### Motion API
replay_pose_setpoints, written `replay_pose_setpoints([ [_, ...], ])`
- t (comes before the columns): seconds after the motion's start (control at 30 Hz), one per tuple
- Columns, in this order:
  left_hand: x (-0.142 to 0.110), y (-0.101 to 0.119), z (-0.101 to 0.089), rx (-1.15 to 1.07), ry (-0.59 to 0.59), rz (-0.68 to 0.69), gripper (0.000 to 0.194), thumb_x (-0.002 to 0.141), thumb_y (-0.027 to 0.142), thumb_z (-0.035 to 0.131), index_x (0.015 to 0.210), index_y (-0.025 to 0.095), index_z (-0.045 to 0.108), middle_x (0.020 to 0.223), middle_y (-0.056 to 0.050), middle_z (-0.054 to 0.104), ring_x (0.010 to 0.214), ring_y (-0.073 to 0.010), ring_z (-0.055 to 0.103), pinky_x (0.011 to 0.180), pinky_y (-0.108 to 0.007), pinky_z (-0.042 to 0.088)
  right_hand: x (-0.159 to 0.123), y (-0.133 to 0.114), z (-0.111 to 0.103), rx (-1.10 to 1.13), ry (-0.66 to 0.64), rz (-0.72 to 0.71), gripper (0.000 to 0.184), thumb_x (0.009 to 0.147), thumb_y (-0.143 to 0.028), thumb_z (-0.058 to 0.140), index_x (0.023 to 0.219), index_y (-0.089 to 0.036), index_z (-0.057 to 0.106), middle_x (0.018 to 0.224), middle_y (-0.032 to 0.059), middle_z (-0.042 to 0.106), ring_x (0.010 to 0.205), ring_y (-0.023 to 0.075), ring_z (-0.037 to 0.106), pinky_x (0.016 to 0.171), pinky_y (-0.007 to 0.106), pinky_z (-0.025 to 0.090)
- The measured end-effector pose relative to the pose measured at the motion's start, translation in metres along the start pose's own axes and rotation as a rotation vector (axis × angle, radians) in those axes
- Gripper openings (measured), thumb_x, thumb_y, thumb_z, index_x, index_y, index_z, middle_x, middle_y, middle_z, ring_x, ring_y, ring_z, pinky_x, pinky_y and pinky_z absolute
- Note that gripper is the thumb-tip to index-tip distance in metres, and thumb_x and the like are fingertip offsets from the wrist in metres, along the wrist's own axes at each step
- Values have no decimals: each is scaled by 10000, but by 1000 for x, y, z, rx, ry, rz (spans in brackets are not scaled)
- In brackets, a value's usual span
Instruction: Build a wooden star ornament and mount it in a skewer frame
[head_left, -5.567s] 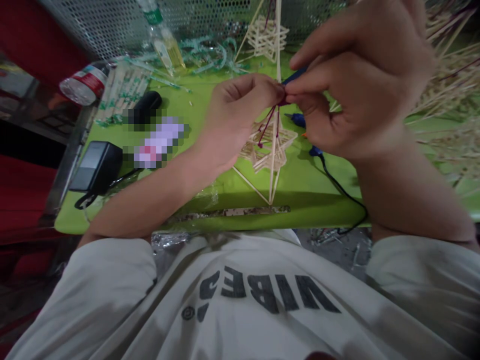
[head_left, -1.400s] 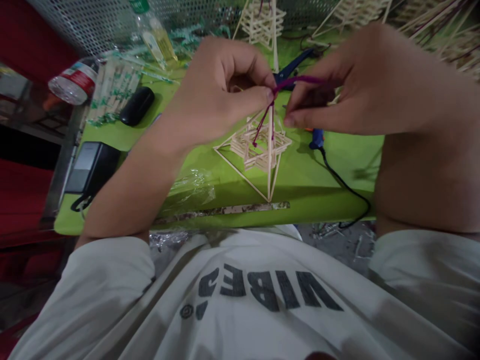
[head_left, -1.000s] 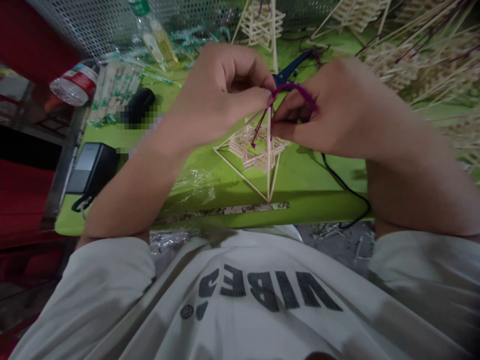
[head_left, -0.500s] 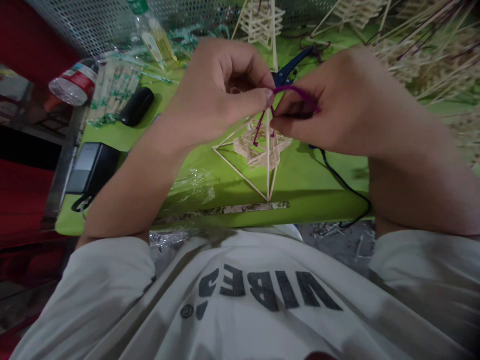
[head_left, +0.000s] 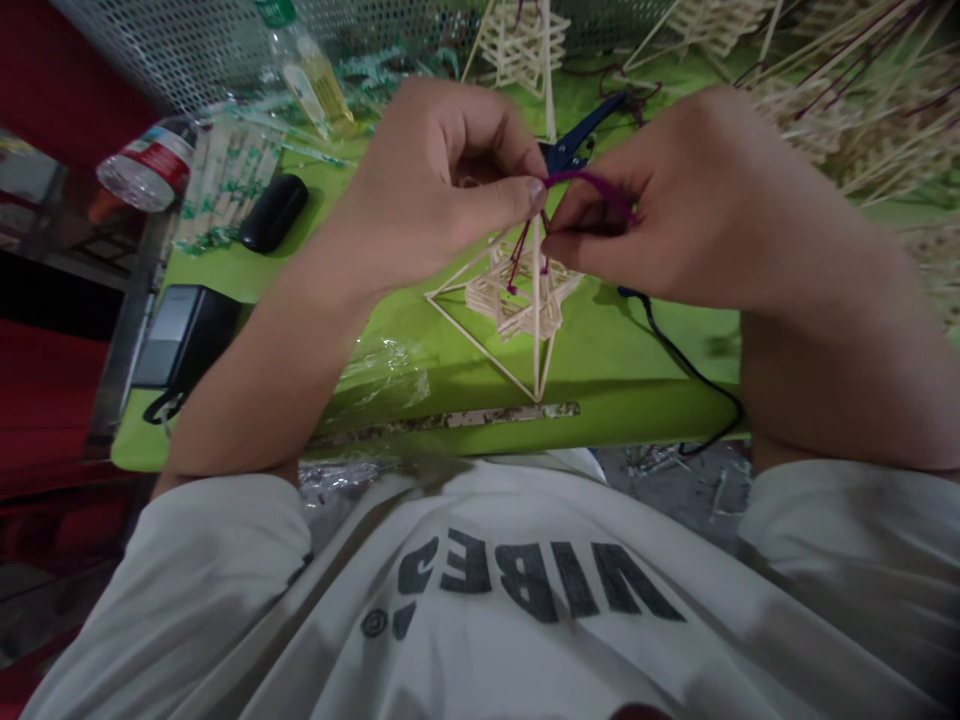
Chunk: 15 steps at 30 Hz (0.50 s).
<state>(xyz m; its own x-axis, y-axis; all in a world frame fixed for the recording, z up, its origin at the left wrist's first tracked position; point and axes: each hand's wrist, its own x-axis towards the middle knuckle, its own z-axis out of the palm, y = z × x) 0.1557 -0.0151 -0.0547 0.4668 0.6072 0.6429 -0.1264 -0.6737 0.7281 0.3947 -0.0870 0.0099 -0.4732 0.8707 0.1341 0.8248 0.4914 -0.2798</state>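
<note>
One stick pyramid [head_left: 537,325] stands centre-frame on the desk [head_left: 645,370], long axis upright, peak upward; the left hand [head_left: 457,185] has its grip pinched on that peak, the right hand [head_left: 675,210] clamps one purple cord [head_left: 592,180]. Two bottles [head_left: 319,85], upper left.

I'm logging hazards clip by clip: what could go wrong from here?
The cord arcs between the left hand and the right hand; if either grip loosens, it might slip or tangle.

The stick frame looks thin, so a hard tug on the cord at its top could bend or snap it.

The cable lies close to the right forearm, which might snag it.
</note>
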Motion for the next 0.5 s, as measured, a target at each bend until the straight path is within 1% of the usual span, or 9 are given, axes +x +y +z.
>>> replay_pose_setpoints([
  [0.07,0,0,0,20,2,-8,215,911,320,999,890,125,910,780,-53,800,666,-105,651,600,-260,372,0,0,-1,10,-2,-1,213,963,-246,756,766,-274,681,659,-7,551,653,193,440,747,432,349],
  [0.13,0,0,0,31,15,6,410,927,495,1060,875,119,906,765,-56,793,650,-97,637,588,-249,366,-1,2,0,16,-10,-6,209,974,-239,757,777,-275,698,665,-10,557,650,187,440,741,428,349],
  [0.2,1,1,-1,35,-4,2,625,919,709,1069,886,105,911,770,-63,798,654,-90,647,595,-230,380,-1,5,1,17,31,-30,231,974,-254,773,761,-283,689,665,-12,572,651,183,441,722,425,330],
  [0.27,1,4,-3,36,-46,-28,758,894,834,1037,918,85,921,788,-74,813,673,-85,670,612,-208,405,-1,9,3,37,124,-84,229,950,-277,804,753,-286,687,668,-17,579,652,177,439,710,419,309],
  [0.3,2,5,-4,36,-62,-50,786,880,853,1031,932,75,925,796,-79,819,683,-82,677,619,-200,417,-1,10,5,66,175,-117,204,938,-294,819,771,-286,702,676,-21,587,656,174,455,710,413,311],
  [0.37,2,7,-7,31,-76,-84,791,863,841,1045,942,62,929,798,-81,824,694,-75,683,626,-190,433,-2,12,6,158,241,-159,122,951,-344,832,867,-288,765,734,-25,643,693,179,546,723,403,365],
  [0.43,2,8,-8,13,-77,-90,759,856,800,1073,936,59,931,795,-81,831,698,-72,696,633,-185,450,-3,11,7,266,266,-152,107,994,-398,835,981,-294,815,824,-14,722,774,203,671,747,407,444],
  [0.5,2,10,-9,-4,-79,-85,714,861,750,1097,942,60,936,805,-80,842,706,-73,712,646,-184,465,-3,10,8,322,268,-128,109,1039,-434,825,1021,-327,826,896,-5,768,837,230,730,781,432,501],
])
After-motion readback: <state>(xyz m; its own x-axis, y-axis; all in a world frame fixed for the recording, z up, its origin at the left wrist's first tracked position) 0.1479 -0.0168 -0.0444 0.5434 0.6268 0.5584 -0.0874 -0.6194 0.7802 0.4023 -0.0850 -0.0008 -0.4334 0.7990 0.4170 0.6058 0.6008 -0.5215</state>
